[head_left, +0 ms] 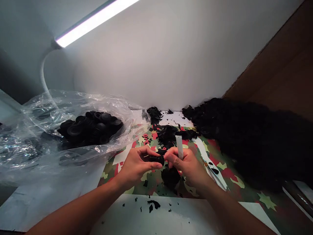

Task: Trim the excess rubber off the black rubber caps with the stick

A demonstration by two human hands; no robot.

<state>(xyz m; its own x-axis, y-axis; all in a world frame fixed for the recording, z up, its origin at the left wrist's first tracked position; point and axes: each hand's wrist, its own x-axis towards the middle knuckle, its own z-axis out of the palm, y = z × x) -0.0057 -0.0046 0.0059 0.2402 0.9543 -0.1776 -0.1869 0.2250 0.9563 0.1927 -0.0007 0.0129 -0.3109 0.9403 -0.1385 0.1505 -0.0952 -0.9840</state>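
So, bottom centre there's a white surface (132, 218) with black scraps (154, 205) strewn on it. Mid-frame, the left hand (137, 163) has a small black part (157, 159) pinched between thumb and fingers. The right hand (187, 163), just beside it, is closed around a pale strip-like tool (179, 147); can't tell if its fingertips touch the part. Farther back: clear plastic bag (132, 111) with black round pieces (90, 129) at left, big dark heap (210, 114) at right, lit lamp (97, 23) upper left.

A lit bar lamp (97, 19) slants before a pale wall (158, 65).
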